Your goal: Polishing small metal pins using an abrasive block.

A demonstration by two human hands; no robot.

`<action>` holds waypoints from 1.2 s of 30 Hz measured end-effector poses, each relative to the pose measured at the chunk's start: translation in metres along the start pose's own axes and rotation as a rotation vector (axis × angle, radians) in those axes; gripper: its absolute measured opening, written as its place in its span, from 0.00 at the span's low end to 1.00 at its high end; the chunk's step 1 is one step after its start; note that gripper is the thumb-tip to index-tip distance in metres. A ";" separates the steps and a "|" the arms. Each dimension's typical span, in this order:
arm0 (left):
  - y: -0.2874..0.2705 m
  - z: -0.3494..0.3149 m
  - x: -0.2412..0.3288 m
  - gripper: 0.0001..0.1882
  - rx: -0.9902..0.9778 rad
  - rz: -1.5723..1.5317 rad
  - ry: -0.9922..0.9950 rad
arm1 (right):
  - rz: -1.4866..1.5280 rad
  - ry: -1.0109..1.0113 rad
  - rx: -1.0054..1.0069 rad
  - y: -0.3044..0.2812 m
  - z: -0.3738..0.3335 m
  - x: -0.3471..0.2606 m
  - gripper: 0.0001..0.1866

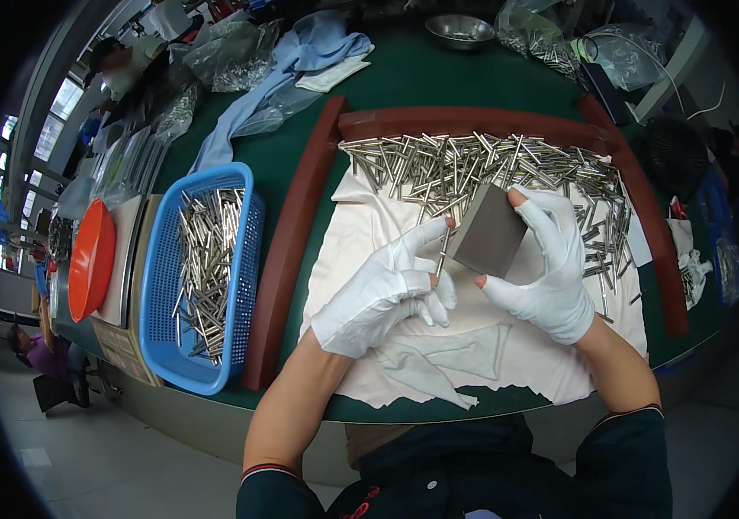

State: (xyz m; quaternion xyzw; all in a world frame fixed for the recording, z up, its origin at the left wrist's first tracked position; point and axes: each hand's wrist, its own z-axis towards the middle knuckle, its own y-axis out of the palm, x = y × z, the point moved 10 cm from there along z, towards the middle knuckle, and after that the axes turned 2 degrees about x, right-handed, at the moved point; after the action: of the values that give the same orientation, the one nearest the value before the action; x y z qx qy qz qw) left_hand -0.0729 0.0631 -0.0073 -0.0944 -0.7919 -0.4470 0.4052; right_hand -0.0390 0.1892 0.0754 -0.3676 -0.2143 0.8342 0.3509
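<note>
Between the thumb and fingers of my right hand [555,272] is a dark grey-brown rectangular block [498,233], held tilted over the cloth. My left hand [378,290] pinches a thin shiny metal pin [443,251], standing nearly upright close to the block's left side. Whether pin and block touch, I cannot tell. White gloves cover both hands, with some fingertips bare. Beyond them a large heap of similar metal pins [465,169] lies on a pale cloth [343,233]. A crumpled white rag [452,355] rests on the cloth below my hands.
Dark red rails [292,251] frame the cloth on the left, back and right. Left of them stands a blue plastic basket [151,294] of pins, then an orange-red basin [91,259]. At the back are a blue garment [300,65], a metal bowl [460,30] and plastic bags [625,56].
</note>
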 end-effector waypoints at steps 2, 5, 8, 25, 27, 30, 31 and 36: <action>0.002 0.001 -0.002 0.36 -0.016 0.001 0.004 | 0.005 -0.005 -0.003 0.001 -0.001 0.000 0.45; -0.001 0.001 0.000 0.40 0.020 -0.018 0.039 | 0.018 -0.002 -0.011 0.003 -0.001 -0.002 0.46; -0.002 0.002 -0.002 0.39 0.010 -0.013 0.021 | 0.001 0.001 -0.031 0.005 0.000 -0.002 0.46; 0.000 0.004 -0.005 0.37 -0.091 -0.072 0.021 | 0.058 0.075 -0.107 0.013 -0.005 0.006 0.45; 0.006 0.004 -0.009 0.35 -0.081 -0.024 0.009 | 0.112 0.089 -0.101 0.016 -0.006 0.006 0.46; 0.008 0.004 -0.013 0.33 -0.090 -0.017 -0.007 | 0.064 0.010 -0.050 0.010 0.003 -0.012 0.46; 0.009 0.003 -0.013 0.31 -0.107 -0.057 -0.009 | 0.072 0.012 -0.046 0.009 0.002 -0.008 0.47; 0.015 0.003 -0.014 0.28 -0.075 -0.113 -0.040 | 0.061 -0.028 -0.055 0.010 0.004 -0.014 0.47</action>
State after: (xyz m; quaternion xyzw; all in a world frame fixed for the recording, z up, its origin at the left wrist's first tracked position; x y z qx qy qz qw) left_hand -0.0578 0.0766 -0.0085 -0.0735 -0.7866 -0.4963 0.3599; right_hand -0.0398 0.1715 0.0778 -0.3718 -0.2306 0.8434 0.3119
